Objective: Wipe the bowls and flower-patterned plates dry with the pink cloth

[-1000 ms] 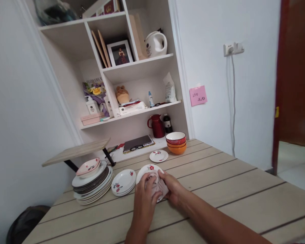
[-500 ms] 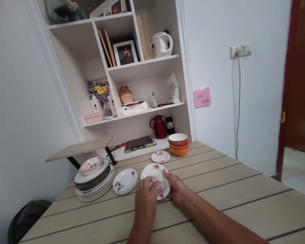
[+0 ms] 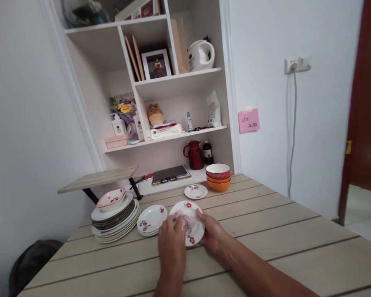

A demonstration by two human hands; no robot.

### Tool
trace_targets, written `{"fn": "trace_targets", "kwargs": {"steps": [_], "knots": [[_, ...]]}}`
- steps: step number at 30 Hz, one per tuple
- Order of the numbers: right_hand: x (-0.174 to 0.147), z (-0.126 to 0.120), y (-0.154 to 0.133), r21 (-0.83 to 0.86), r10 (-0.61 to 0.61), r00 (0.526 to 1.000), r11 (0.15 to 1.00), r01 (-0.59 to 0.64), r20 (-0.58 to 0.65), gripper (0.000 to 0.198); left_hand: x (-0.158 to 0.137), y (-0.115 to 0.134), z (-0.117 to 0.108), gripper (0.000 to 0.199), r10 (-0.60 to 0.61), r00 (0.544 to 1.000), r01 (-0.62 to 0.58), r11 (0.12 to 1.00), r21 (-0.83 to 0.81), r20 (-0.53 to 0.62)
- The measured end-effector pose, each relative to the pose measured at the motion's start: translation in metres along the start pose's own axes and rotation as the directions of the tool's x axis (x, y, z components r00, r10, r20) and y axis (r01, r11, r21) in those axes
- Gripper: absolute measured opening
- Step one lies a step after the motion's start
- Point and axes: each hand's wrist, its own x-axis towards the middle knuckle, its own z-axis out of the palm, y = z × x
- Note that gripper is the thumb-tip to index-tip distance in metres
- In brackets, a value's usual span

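Note:
My right hand [image 3: 214,232] grips a small white plate [image 3: 197,235] with red flowers by its right edge, thumb on top and fingers underneath. The plate is tilted up toward me above the table. My left hand [image 3: 172,241] has its fingers curled around a pale pinkish cloth [image 3: 190,221] pressed on the plate's face; part of the cloth is hidden. Just left of my left hand is a short stack of matching flowered plates [image 3: 152,218]. Another small flowered plate [image 3: 196,191] lies flat behind the held one.
At the left stands a tall stack of plates [image 3: 116,222] topped by a pink-rimmed dish [image 3: 111,199], near a small raised wooden shelf [image 3: 99,179]. Red and orange bowls [image 3: 218,177] are nested at the back right. A laptop [image 3: 170,175] and red jug [image 3: 194,155] sit beyond the table.
The held plate has shifted slightly left. My left hand has moved slightly left and down with the cloth, still against the plate. The camera view has turned a little.

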Motion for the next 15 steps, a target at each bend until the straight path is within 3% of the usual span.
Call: {"fn": "trace_targets", "kwargs": {"steps": [4,8,12,15], "knots": [[0.006,-0.006,-0.007,-0.012,0.017,1.000,1.000,-0.017,-0.011,0.023,-0.003,0.010,0.005,0.039,0.183,0.983,-0.183,0.974,-0.137,-0.014],[0.004,-0.005,-0.004,-0.060,0.030,0.999,0.998,-0.028,0.034,0.018,-0.003,0.016,0.003,0.040,0.229,0.970,-0.240,0.958,-0.160,-0.081],[-0.002,0.002,0.005,-0.075,0.009,0.996,0.997,-0.003,0.087,0.015,-0.001,0.012,-0.001,0.037,0.098,0.990,-0.105,0.993,-0.062,-0.105],[-0.003,0.005,0.010,-0.066,-0.006,0.997,0.998,0.011,0.076,0.017,0.001,0.010,-0.002,0.035,-0.041,0.998,0.043,0.998,0.041,-0.049]]}}
